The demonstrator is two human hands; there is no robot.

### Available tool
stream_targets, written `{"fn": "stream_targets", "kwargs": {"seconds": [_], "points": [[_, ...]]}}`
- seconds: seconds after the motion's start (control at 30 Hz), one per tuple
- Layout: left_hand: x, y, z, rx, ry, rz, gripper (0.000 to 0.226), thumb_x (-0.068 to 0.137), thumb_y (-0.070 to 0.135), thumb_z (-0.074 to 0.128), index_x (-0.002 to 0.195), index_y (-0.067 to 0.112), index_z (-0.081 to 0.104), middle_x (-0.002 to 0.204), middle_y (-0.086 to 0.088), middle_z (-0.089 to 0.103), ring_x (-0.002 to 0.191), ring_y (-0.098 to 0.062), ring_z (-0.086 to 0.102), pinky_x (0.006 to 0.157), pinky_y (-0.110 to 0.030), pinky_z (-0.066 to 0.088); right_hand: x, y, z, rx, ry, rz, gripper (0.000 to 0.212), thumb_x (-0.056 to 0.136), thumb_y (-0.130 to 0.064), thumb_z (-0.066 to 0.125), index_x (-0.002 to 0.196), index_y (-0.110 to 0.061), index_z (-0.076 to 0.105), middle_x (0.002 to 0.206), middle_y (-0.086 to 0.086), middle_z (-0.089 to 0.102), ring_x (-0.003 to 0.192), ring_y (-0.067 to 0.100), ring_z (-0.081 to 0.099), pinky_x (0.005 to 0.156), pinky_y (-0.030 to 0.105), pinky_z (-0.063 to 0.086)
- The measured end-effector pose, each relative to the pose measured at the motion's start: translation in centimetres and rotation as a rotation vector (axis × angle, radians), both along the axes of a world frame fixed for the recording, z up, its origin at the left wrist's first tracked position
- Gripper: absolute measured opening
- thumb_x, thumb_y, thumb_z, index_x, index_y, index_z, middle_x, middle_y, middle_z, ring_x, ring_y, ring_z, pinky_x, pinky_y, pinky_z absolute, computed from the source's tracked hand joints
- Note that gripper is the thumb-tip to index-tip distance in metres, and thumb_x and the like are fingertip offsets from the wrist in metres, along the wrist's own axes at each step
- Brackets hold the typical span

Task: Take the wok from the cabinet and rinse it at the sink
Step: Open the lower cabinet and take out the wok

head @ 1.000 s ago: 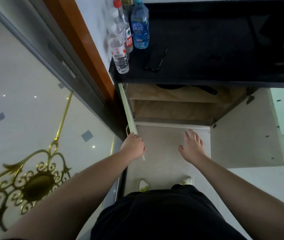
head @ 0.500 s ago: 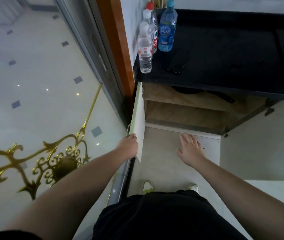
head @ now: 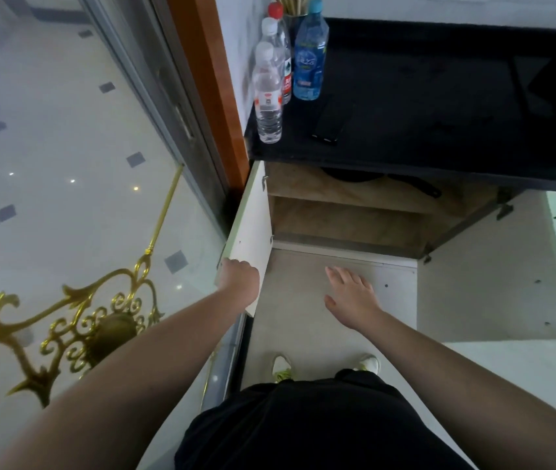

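left hand (head: 239, 278) grips left cabinet door (head: 252, 239) edge, right hand (head: 351, 295) open and empty; reach toward 12 o'clock, under the bench (head: 422, 106), for the dark wok (head: 351, 174) handle.

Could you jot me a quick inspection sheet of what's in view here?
Surface: black countertop, dark and bare in the middle.
Job's things: wok, dark, on the upper shelf of the open cabinet, mostly hidden.
Clutter: three water bottles, a phone.
Hands: left hand grips the left cabinet door; right hand open, holding nothing.
Cables: nothing seen.
Surroundings: glass door with gold ornament, pale floor.
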State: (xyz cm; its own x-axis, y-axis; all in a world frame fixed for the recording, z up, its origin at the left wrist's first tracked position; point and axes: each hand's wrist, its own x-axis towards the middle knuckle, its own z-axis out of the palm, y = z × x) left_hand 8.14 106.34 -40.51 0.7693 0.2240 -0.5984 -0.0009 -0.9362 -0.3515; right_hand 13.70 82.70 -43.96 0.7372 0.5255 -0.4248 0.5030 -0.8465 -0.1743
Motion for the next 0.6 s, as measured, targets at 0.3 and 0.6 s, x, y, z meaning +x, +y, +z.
{"fn": "stream_targets", "kwargs": {"seconds": [0.3,0.6], "points": [[5.9,-6.5,0.7,-0.164,-0.238,-0.264,0.036,0.094,0.026,0.038,0.118,0.015,0.062,0.120,-0.010,0.059,0.110,-0.028,0.050,0.090,-0.042,0.037,1.7,-6.5,2.8,-0.031,-0.129,-0.201,0.065,0.096,-0.039,0.041,0.152,-0.015,0.018,0.156,0.008,0.027,0.144,0.026,0.023,0.117,0.042,0.021],[12.9,-15.5,3.8,-0.375,-0.476,-0.384,0.050,0.096,0.040,0.039,0.141,0.017,0.041,0.151,-0.014,0.035,0.142,-0.034,0.027,0.107,-0.053,0.032,6.1,-11.8,5.7,-0.017,-0.264,-0.386,0.067,0.097,-0.045,0.041,0.153,-0.017,0.016,0.159,0.006,0.022,0.146,0.025,0.019,0.118,0.041,0.017]]}}
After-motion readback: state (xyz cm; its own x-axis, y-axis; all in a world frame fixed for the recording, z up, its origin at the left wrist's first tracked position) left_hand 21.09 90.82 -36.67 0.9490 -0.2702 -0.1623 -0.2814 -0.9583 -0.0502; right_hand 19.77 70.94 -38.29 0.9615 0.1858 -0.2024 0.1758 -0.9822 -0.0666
